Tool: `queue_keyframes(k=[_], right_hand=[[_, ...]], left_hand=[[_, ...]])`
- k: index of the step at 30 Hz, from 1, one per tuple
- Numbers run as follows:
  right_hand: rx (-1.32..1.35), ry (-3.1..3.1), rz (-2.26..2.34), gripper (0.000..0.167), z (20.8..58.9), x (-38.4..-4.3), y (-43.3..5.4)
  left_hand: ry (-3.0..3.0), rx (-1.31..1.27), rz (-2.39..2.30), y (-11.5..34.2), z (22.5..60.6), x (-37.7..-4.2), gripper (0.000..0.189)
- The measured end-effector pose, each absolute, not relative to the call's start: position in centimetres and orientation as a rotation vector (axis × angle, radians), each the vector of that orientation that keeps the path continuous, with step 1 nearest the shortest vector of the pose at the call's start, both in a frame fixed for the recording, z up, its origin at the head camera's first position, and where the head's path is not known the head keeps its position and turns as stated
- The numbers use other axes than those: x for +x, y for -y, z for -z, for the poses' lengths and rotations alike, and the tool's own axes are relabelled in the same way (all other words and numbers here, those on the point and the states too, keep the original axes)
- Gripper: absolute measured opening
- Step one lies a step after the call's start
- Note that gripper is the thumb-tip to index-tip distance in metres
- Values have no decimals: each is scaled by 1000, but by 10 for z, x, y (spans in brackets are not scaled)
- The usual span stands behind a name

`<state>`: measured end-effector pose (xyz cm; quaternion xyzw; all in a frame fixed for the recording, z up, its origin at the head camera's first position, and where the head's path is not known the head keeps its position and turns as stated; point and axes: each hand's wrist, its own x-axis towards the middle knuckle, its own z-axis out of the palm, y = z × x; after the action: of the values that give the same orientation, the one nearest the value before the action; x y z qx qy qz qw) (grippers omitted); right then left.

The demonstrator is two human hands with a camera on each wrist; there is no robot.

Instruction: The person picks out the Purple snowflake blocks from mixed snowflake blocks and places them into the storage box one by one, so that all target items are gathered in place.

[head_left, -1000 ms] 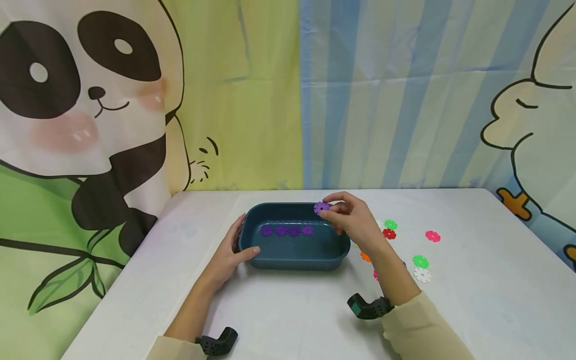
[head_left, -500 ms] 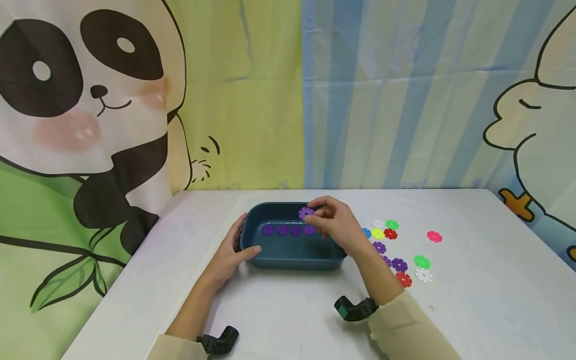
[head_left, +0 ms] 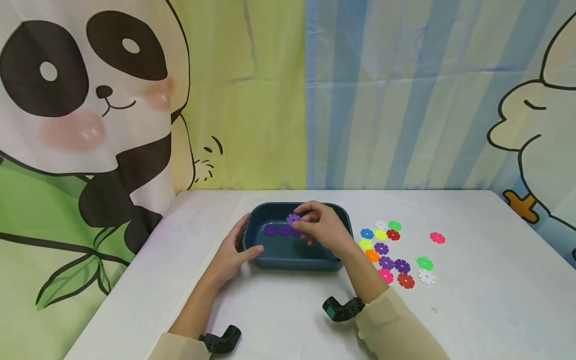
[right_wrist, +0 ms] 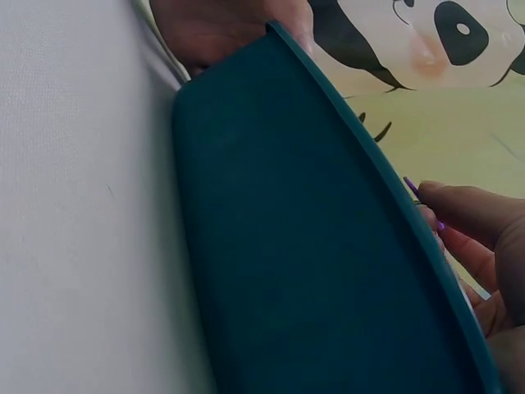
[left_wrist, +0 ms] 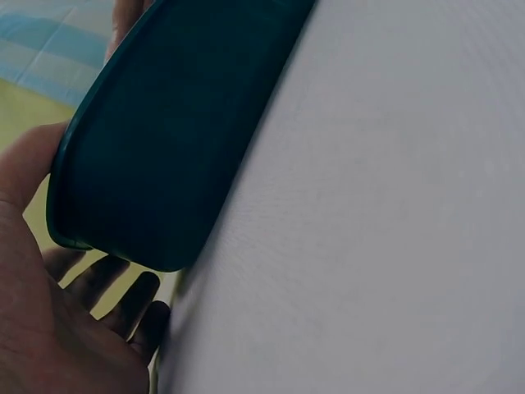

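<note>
A dark teal plastic tub (head_left: 294,263) stands in the middle of the table. My left hand (head_left: 230,259) holds its left end, thumb over the front rim and fingers along the outer side, as the left wrist view also shows. Between thumb and fingertips, my right hand (head_left: 325,231) pinches a purple notched plastic disc (head_left: 293,218) above the tub's inside. The right wrist view shows that disc edge-on (right_wrist: 411,188) just past the rim. Inside the tub several purple discs (head_left: 270,230) lie in a row, partly hidden by my right hand.
Right of the tub lie several loose notched discs, among them a blue disc (head_left: 367,234), an orange disc (head_left: 371,256), a red disc (head_left: 406,280) and a white disc (head_left: 426,277). A pink disc (head_left: 437,238) lies farther right. A printed curtain (head_left: 252,100) hangs behind the white table (head_left: 279,315).
My right hand has moved left with the purple disc, from the tub's back right corner to over the row of discs. My left hand has kept its hold on the tub.
</note>
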<state>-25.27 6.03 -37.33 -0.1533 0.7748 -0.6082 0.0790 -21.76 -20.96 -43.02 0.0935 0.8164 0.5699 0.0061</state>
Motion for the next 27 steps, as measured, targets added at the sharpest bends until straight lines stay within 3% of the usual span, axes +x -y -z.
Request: queue_keyframes(k=[27], right_hand=[[-372, -2271, 1603, 23, 378, -255, -14]], left_hand=[[-2474, 309, -1767, 219, 429, -220, 96]])
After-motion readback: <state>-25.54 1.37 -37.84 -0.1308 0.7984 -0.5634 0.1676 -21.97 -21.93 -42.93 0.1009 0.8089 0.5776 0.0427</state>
